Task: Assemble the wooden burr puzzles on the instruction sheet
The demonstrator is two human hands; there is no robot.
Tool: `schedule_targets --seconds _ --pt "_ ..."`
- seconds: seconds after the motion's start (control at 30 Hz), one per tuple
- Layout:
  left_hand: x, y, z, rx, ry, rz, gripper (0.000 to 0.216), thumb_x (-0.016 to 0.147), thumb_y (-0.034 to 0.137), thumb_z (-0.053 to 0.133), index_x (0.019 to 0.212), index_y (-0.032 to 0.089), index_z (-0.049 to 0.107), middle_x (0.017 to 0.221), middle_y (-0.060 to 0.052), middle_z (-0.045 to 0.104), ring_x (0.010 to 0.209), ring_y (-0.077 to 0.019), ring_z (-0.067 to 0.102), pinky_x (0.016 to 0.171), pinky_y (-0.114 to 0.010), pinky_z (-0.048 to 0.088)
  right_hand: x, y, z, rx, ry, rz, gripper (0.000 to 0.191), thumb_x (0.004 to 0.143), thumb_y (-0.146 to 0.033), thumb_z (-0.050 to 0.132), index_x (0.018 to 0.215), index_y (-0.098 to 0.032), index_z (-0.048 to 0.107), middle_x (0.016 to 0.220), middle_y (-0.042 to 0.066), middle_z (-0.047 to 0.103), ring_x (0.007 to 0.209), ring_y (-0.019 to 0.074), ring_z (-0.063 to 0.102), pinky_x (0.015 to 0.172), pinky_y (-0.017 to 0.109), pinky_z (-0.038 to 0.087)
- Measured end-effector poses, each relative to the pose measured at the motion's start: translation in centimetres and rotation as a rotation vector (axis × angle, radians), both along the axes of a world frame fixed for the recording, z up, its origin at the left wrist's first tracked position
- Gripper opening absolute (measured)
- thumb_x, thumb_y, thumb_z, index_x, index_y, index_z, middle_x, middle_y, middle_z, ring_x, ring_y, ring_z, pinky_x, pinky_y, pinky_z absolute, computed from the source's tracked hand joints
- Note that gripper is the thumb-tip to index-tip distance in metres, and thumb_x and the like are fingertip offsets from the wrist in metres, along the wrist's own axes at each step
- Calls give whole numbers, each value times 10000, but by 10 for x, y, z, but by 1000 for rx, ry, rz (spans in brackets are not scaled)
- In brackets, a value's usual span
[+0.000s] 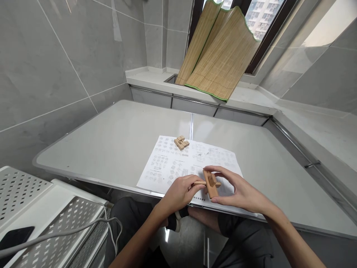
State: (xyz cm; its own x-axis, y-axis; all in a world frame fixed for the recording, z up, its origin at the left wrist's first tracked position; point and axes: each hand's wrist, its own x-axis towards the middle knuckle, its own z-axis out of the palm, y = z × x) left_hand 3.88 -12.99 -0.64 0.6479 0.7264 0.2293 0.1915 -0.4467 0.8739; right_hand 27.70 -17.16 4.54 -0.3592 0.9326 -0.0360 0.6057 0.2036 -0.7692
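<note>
My left hand (180, 191) and my right hand (237, 190) together hold a small wooden puzzle assembly (209, 183) of crossed notched bars just above the near edge of the table. The left fingers pinch a thin bar sticking out to the left. The right thumb and fingers close round the thicker upright bar. Under the hands lies a printed instruction sheet (170, 163) with many small diagrams. A second cluster of wooden puzzle pieces (181, 142) rests on the far edge of that sheet, out of both hands' reach.
The pale grey table (117, 137) has a seam down its middle and a metal rim. A rolled bamboo mat (217, 52) leans on the windowsill behind. At lower left stands a white perforated rack (41, 208) with a cable and a black phone (13, 238).
</note>
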Motion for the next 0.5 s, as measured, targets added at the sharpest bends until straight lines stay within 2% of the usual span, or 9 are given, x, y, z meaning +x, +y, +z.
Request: schedule_targets --seconds 0.2,0.3,0.4,0.5 --pt "2 -1 -5 2 136 43 255 1085 362 452 946 206 598 990 -57 752 890 -225 699 751 -306 483 -4 -2 -17 20 27 -23 767 807 -493 860 1483 -347 527 1514 68 591 1409 327 551 1186 523 452" --pt "3 -3 -6 4 197 55 200 1094 356 412 1112 207 543 1074 -74 758 888 -241 722 737 -316 480 -5 -2 -20 20 50 -53 771 795 -494 868 1475 -342 540 1510 67 599 1404 326 559 1176 513 464" --pt "3 -5 -4 9 238 67 296 1098 341 375 1350 190 416 1074 -78 758 848 -252 733 725 -322 475 -7 -2 -21 26 63 -68 769 790 -495 870 1470 -333 549 1515 71 597 1401 329 561 1166 507 475" --pt "3 -6 1 5 250 62 337 1100 351 342 1389 181 376 1119 -96 746 808 -249 731 722 -325 469 -10 -1 -23 49 74 -72 777 780 -477 878 1467 -317 552 1512 81 601 1390 334 570 1161 510 478"
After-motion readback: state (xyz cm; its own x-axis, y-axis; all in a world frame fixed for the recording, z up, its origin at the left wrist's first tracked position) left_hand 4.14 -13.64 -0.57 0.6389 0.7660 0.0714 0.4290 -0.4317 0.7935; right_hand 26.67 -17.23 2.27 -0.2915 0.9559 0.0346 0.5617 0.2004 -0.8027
